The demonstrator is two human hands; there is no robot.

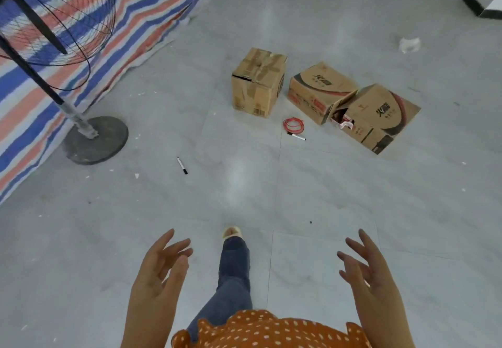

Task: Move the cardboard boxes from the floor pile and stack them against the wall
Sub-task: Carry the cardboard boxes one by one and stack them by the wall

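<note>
1. The left hand [160, 269] and right hand [364, 266] are hovering low in the view, fingers spread and holding nothing.
2. Three cardboard boxes are sitting on the grey tiled floor [108, 239]: a taped box [258, 82], a printed box [320, 91] and a torn box [380, 116] touching it.
3. A red wire coil [293, 125] and a marker [297, 137] are lying just beside the boxes; another marker [182, 165] is lying apart.
4. A standing fan [95, 139] is standing before a striped tarp [152, 2].
5. A jeans-clad leg [231, 274] is stepping forward.

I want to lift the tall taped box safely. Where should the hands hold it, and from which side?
Probably hold the tall taped box by its two opposite side walls, low down, coming from the near corner. It stands upright and apart from the other boxes; its top seam looks torn.
</note>
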